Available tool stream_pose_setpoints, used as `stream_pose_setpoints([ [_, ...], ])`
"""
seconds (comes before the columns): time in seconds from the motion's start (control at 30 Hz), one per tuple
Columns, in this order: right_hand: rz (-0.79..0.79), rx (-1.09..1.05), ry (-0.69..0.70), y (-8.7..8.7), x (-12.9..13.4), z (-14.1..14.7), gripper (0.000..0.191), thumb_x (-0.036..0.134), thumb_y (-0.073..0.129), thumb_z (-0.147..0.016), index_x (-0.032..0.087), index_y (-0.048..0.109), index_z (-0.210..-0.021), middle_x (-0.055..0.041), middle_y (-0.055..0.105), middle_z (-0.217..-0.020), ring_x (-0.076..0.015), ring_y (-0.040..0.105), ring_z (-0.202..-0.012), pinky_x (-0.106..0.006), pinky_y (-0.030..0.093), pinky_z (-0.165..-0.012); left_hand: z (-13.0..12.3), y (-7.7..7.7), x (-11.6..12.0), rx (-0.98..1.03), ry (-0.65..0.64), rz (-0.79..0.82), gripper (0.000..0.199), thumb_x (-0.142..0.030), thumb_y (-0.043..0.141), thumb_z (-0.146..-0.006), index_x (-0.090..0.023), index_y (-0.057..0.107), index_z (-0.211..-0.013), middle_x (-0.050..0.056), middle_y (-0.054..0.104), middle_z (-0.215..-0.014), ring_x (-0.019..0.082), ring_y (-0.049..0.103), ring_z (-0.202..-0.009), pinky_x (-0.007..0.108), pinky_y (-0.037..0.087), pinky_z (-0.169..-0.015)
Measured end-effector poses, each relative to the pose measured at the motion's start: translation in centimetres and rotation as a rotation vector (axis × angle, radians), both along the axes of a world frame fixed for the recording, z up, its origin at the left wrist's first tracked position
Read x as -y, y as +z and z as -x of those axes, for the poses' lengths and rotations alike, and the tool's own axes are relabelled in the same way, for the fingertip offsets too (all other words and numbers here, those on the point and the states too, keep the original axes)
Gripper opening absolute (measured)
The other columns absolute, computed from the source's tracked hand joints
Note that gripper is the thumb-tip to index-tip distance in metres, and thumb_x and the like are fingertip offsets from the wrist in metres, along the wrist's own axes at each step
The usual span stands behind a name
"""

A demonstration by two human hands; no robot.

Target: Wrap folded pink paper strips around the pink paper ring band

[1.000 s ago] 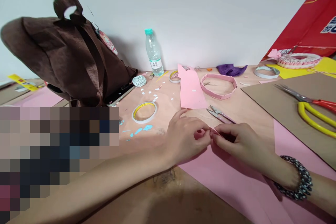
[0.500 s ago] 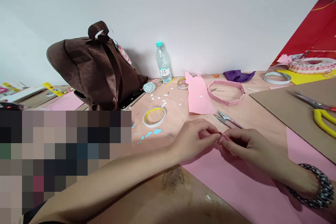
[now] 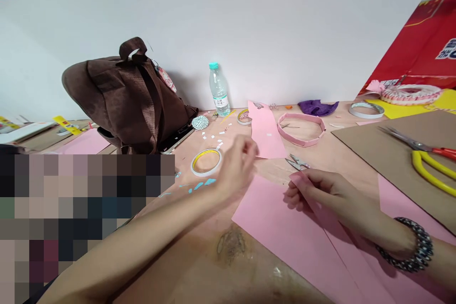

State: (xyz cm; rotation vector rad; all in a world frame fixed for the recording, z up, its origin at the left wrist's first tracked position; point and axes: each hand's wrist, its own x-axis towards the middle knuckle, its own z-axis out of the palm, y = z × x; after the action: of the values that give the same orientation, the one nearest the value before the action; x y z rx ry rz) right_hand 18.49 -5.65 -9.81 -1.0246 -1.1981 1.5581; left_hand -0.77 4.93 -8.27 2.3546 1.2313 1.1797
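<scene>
My right hand (image 3: 331,192) pinches one end of a narrow pink paper strip (image 3: 313,206) between thumb and forefinger, above a large pink paper sheet (image 3: 272,213). Beyond these fingertips lie small thread snips (image 3: 296,162), their handles partly hidden by the hand. My left hand (image 3: 239,161), slightly blurred, is in the air left of the sheet with its fingers curled in. Whether something small is between them cannot be seen. Beside it, a roll of double-sided tape (image 3: 192,164) with a yellow core lies on the table. A pink paper ring (image 3: 302,141) stands farther back, next to an upright-leaning pink piece (image 3: 267,145).
A brown backpack (image 3: 117,99) and a water bottle (image 3: 219,92) stand by the wall. Yellow-and-red scissors (image 3: 427,149) lie on brown cardboard (image 3: 366,140) at right. White scraps and a string ball (image 3: 200,122) lie mid-table. Another tape roll (image 3: 366,115) sits behind.
My left hand has come away from my right hand, moving left and up. The right hand keeps the pink paper strip, which shows more now. The view has shifted slightly.
</scene>
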Motion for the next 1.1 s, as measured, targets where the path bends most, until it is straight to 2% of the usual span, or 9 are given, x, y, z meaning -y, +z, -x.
stream_pose_setpoints([
  [0.17,0.037,-0.123,-0.029,-0.2,-0.5,-0.2,0.033,0.048,0.055,-0.095,0.017,0.058,-0.105,-0.0082,0.061,-0.094,-0.0109,0.05,-0.061,-0.029,0.044,-0.06,4.7,1.2,-7.6,-0.11,0.198,-0.085,0.012,-0.013,0.054,-0.082,-0.02,0.062,-0.088,0.008,0.058,-0.117,0.026,0.052,-0.115,0.043,0.041,-0.1],
  [0.27,0.084,-0.273,0.024,-0.2,-1.0,-0.6,0.037,0.051,0.052,-0.096,0.017,0.058,-0.111,-0.006,0.059,-0.086,-0.0078,0.035,-0.056,-0.023,0.033,-0.052,6.7,0.6,-9.1,-0.183,0.272,-0.097,0.022,-0.009,0.055,-0.078,-0.022,0.069,-0.09,0.009,0.049,-0.132,0.035,0.038,-0.13,0.055,0.029,-0.108],
  [0.43,0.271,-0.478,0.241,0.4,-1.2,-0.7,0.048,0.057,0.053,-0.092,0.012,0.063,-0.105,-0.005,0.054,-0.074,-0.0093,0.034,-0.058,-0.023,0.03,-0.054,4.5,1.0,-7.3,-0.258,0.132,-0.148,0.022,-0.013,0.049,-0.084,-0.02,0.068,-0.095,0.01,0.049,-0.131,0.031,0.04,-0.128,0.053,0.031,-0.107],
  [0.53,0.352,-0.454,0.374,0.6,-0.9,-0.6,0.035,0.039,0.055,-0.092,0.007,0.065,-0.101,-0.0063,0.055,-0.071,-0.0102,0.04,-0.059,-0.023,0.028,-0.055,0.2,1.7,-5.5,-0.332,-0.113,-0.155,0.028,-0.009,0.046,-0.084,-0.023,0.067,-0.099,0.007,0.055,-0.125,0.023,0.048,-0.121,0.042,0.038,-0.103],
  [0.7,0.375,-0.467,0.43,0.8,-0.6,-0.2,0.023,0.027,0.058,-0.083,0.007,0.063,-0.095,-0.012,0.062,-0.08,-0.0072,0.039,-0.054,-0.022,0.026,-0.054,-7.8,0.8,-4.7,-0.363,-0.383,-0.114,0.033,-0.015,0.056,-0.082,-0.022,0.062,-0.114,0.009,0.054,-0.132,0.025,0.044,-0.126,0.043,0.034,-0.105],
  [0.8,0.356,-0.442,0.405,0.7,-0.6,-0.2,0.027,0.019,0.064,-0.075,0.011,0.058,-0.1,-0.0084,0.063,-0.079,-0.0066,0.042,-0.054,-0.02,0.028,-0.053,-10.2,0.2,-5.5,-0.312,-0.451,-0.038,0.011,-0.018,0.064,-0.076,-0.019,0.066,-0.087,0.008,0.065,-0.108,0.025,0.054,-0.111,0.041,0.037,-0.1],
  [0.83,0.336,-0.436,0.388,0.7,-0.7,-0.2,0.03,0.018,0.066,-0.074,0.013,0.057,-0.102,-0.0067,0.063,-0.079,-0.0072,0.045,-0.055,-0.02,0.03,-0.054,-10.5,0.1,-5.6,-0.285,-0.462,-0.008,0.001,-0.019,0.064,-0.076,-0.018,0.063,-0.075,0.006,0.067,-0.094,0.024,0.057,-0.101,0.04,0.038,-0.096],
  [0.93,0.246,-0.418,0.338,0.5,-0.8,-0.3,0.039,0.02,0.069,-0.074,0.017,0.051,-0.108,-0.0033,0.063,-0.074,-0.0122,0.056,-0.059,-0.021,0.037,-0.055,-9.9,0.4,-5.3,-0.152,-0.453,0.082,0.024,-0.027,0.055,-0.085,-0.018,0.052,-0.063,0.001,0.059,-0.068,0.019,0.056,-0.077,0.033,0.043,-0.081],
  [1.1,0.138,-0.41,0.285,0.4,-0.7,-0.3,0.042,0.026,0.071,-0.077,0.022,0.04,-0.105,0.0015,0.063,-0.075,-0.0125,0.059,-0.054,-0.019,0.04,-0.049,-6.2,1.5,-2.1,0.137,-0.371,0.194,0.026,-0.039,0.035,-0.096,-0.02,0.046,-0.083,0.0,0.058,-0.076,0.014,0.054,-0.071,0.025,0.043,-0.068],
])
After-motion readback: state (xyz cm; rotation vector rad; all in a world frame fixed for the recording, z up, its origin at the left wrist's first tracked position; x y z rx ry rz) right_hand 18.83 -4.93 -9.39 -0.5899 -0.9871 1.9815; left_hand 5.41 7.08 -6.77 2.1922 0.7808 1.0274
